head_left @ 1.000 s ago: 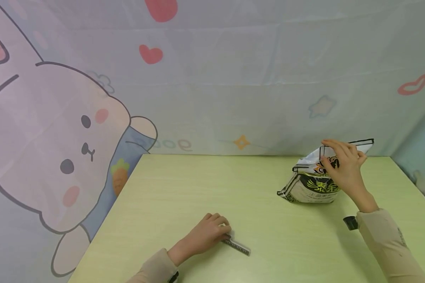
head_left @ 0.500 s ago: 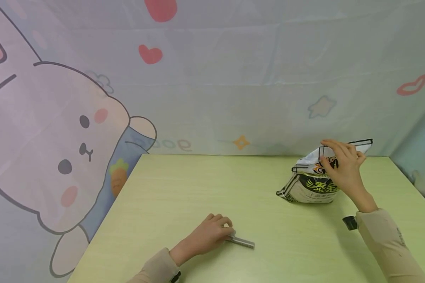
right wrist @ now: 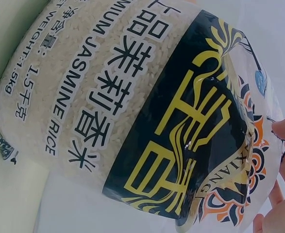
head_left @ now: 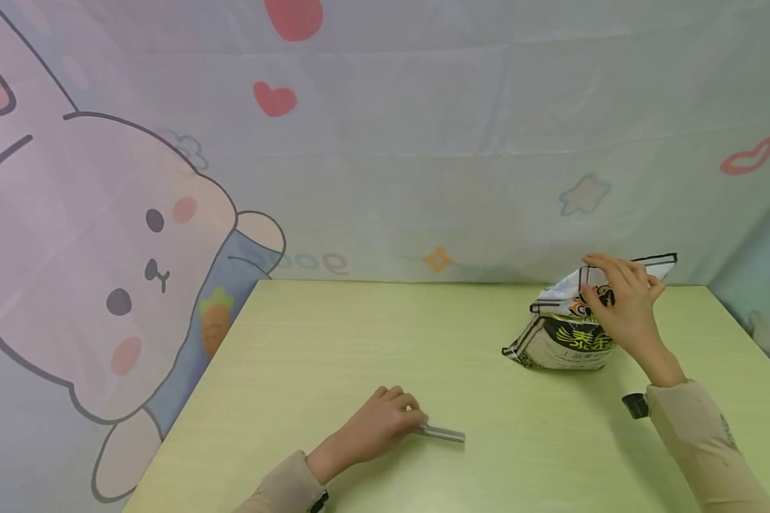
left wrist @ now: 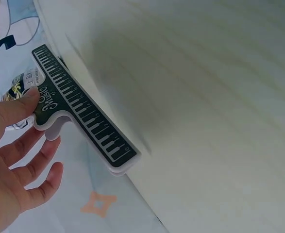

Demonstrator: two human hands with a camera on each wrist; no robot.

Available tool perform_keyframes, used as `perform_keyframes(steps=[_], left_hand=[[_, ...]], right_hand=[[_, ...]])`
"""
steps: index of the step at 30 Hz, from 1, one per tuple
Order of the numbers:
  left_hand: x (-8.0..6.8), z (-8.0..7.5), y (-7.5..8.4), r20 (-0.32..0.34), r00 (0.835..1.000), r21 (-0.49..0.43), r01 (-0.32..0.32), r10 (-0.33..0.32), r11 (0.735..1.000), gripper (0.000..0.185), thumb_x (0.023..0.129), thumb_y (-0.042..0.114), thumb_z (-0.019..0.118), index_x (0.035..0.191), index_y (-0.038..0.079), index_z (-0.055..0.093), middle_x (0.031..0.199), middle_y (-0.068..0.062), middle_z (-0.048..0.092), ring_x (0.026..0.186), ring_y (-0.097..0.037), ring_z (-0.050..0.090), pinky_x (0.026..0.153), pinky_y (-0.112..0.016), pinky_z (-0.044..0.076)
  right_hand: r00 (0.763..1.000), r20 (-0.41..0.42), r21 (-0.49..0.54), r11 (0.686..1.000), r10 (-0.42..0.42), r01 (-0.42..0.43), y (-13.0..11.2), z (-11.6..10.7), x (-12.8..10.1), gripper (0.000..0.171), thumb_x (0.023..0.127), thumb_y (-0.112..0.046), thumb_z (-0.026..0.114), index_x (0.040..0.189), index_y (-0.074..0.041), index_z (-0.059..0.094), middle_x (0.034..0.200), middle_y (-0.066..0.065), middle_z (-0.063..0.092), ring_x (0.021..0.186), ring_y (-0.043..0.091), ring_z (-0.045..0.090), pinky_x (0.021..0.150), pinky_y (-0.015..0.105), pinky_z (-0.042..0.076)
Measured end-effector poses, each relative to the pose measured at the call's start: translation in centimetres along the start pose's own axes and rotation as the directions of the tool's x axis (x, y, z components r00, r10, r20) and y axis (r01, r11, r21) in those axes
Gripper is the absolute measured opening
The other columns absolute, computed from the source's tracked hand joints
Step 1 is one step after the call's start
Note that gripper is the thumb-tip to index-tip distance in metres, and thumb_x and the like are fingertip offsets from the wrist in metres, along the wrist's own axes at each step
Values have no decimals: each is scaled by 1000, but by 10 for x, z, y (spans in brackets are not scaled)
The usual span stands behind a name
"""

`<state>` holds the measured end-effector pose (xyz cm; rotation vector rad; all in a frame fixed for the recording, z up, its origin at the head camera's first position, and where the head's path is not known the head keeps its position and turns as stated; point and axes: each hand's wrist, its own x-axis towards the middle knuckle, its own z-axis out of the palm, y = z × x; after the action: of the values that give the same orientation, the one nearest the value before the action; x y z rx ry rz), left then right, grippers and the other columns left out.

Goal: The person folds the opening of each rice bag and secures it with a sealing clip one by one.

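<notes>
Between the thumb and fingers of my left hand [head_left: 381, 427] is a wide sheet-music clip [head_left: 447, 434], held by its grip end over the front of the table. In the left wrist view the clip [left wrist: 86, 107] shows piano keys and the word "Music" on dark green with a pale edge; its jaw looks closed, with no paper or bag in it. My right hand [head_left: 629, 310] pinches the folded top of a bag of jasmine rice [head_left: 567, 349], which stands on the table at the far right. Through its clear lower part, the rice bag [right wrist: 127, 102] shows white grains.
A pale green table [head_left: 334, 335] carries everything. Behind it hangs a cloth backdrop [head_left: 385, 107] with a rabbit, hearts and stars. A dark wrist strap piece [head_left: 635, 405] sticks out from the right sleeve.
The clip has turned in my left hand, so its far end has swung up and away and now shows its narrow edge. My right hand and the rice bag have stayed put.
</notes>
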<state>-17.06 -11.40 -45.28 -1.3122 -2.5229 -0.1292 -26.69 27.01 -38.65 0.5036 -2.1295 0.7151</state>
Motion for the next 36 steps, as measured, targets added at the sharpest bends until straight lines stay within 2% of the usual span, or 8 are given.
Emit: perform_keyframes(steps=[13,18,23,29,36], left_hand=[[3,1,0,-37,999,-82,36,-39,996,15,84,26,59,98,23,60,91,9,60,78,-7,49,69,-20,37],[5,-1,1,-50,998,-73,43,-46,996,26,83,25,61,109,22,57,92,7,61,77,-7,51,66,-20,39],[6,-1,1,-59,997,-74,51,-55,996,39,83,28,60,120,16,54,95,6,61,81,-7,54,69,-22,44],[8,0,-1,-82,993,-155,74,-87,985,38,84,26,61,119,11,55,95,3,60,77,-5,54,67,-17,44],[10,-1,-1,-121,986,-195,86,-111,977,34,85,24,60,116,11,55,96,1,58,76,-5,53,63,-13,41]], right_hand=[[1000,-4,-9,1000,-9,9,1,0,-1,46,71,6,65,115,-5,55,118,21,53,99,35,38,78,52,10],[1000,0,-30,1000,-5,5,2,0,-1,48,71,6,65,117,-6,55,120,18,52,98,34,38,78,51,10],[1000,-5,-27,1000,-12,12,2,1,-1,49,70,6,66,116,-6,55,120,18,53,98,34,38,78,51,10],[1000,-6,-19,1000,-14,14,1,0,0,48,71,6,65,116,-6,55,120,18,53,97,34,38,79,51,10],[1000,-11,-15,1000,-14,14,-1,-1,0,48,71,7,65,116,-5,55,119,18,53,97,34,38,79,51,10]])
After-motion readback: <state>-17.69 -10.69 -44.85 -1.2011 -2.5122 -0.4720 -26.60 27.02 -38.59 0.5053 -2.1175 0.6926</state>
